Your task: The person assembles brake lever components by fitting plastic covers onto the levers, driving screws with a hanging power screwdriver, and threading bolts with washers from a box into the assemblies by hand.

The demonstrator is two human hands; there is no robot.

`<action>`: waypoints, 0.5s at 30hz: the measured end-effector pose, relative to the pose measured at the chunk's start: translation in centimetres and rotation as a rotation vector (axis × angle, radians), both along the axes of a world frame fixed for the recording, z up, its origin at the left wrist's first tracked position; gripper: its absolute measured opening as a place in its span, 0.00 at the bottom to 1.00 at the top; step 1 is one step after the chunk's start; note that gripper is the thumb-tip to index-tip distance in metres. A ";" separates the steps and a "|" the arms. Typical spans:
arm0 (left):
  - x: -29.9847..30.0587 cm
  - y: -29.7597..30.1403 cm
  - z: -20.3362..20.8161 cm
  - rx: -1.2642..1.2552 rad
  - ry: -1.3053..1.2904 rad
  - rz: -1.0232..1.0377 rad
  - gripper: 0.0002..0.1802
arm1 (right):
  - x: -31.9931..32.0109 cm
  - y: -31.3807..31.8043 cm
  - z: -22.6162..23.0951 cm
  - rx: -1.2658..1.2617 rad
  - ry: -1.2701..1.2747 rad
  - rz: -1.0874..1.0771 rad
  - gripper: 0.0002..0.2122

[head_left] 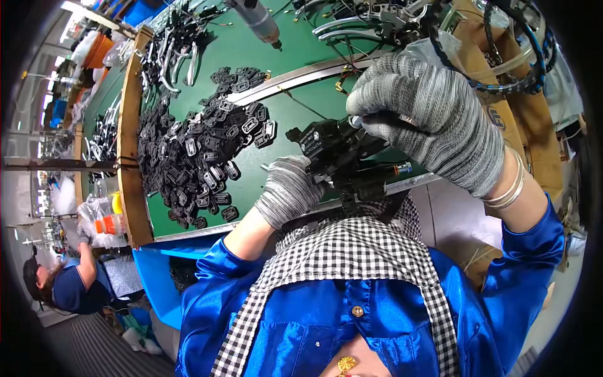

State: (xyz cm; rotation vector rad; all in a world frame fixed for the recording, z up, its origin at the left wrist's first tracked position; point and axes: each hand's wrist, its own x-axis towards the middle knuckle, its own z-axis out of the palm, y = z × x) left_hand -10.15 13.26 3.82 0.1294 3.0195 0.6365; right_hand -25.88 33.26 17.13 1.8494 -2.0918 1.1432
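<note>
Both my hands wear grey knitted gloves. My left hand (287,190) is closed at the left side of a black clamp-like fixture (342,154) on the near table edge. Small silvery bits show beside its fingers, but what it grips is hidden. Raised over the fixture's right side, my right hand (430,110) is closed in a pinch. A small pale tip shows at its fingers, too little to name. Left of the fixture lies a large heap of small black oblong plates (201,151).
A power screwdriver (259,24) hangs above the green table (301,53). Silver and black levers (179,53) lie far left, others (352,28) far right. Black cables (534,63) loop near a cardboard box (534,135). A wooden rail (129,144) edges the left; a co-worker (69,279) is beyond.
</note>
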 end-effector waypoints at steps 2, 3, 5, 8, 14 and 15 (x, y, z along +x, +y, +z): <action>0.4 -0.5 -0.2 -0.047 -0.020 -0.013 0.09 | 0.5 -0.5 0.0 0.062 0.070 -0.029 0.11; 0.6 -0.5 0.0 -0.023 -0.026 -0.001 0.08 | 0.6 -0.7 -0.2 0.053 -0.008 -0.033 0.11; 0.4 -0.2 0.6 0.009 -0.028 0.008 0.08 | 0.4 -0.6 -0.1 0.051 -0.081 -0.040 0.11; 0.2 -0.1 0.9 0.065 -0.013 0.027 0.08 | 0.3 -0.3 -0.1 0.095 -0.048 -0.076 0.10; 0.1 -0.3 1.6 0.064 -0.104 -0.041 0.09 | -0.2 -0.1 0.0 0.086 0.050 -0.078 0.12; 0.0 -0.4 2.0 0.037 -0.107 -0.038 0.09 | -0.3 0.0 -0.1 0.097 0.047 -0.079 0.11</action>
